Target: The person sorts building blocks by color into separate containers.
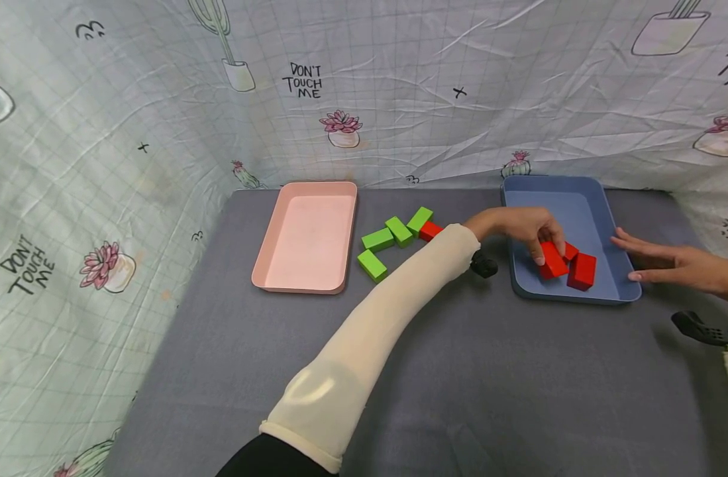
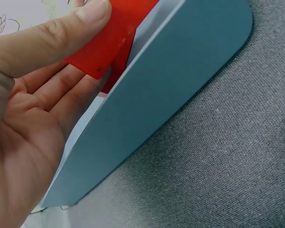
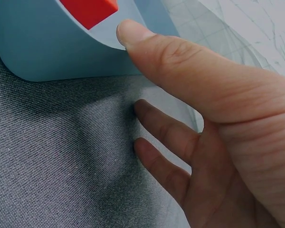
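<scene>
One red block (image 1: 553, 262) between thumb and fingers of left hand (image 1: 524, 224).

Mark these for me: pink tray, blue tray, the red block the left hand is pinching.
Pink tray (image 1: 307, 235): head view, on its bare floor.
Blue tray (image 1: 578, 213): head view, on bare floor toward its far side.
Pinched red block (image 2: 116, 34): left wrist view, on its broad face.

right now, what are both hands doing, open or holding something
Left hand: closed, holding a red block.
Right hand: open, thumb at the rim of the blue tray.
</scene>
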Available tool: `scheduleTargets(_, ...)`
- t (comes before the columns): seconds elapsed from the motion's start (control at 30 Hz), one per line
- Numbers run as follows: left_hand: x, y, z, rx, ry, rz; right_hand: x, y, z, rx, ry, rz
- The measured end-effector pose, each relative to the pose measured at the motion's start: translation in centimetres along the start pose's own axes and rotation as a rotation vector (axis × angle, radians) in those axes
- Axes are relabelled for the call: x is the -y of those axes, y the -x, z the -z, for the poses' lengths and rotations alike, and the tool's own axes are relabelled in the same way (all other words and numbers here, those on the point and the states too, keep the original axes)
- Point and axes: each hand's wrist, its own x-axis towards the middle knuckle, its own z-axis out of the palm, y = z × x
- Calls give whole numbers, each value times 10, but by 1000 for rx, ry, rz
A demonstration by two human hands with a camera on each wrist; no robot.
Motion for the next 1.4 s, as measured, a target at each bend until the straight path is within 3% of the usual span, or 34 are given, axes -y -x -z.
scheduleTargets(0.5,0,5,1,4,38,9,-1,0,1,-18,32,48)
scheduleTargets(0.87,-4,-3,-2,57,11,31,2,-1,1,9,2,2)
scheduleTargets(1.17,-6,-7,-6,78,-8,72,-2,-1,0,-9,-10,44)
scheduleTargets(1.4,-6,-7,-11,81,-33,62,-2,0,0,-18,-4,26)
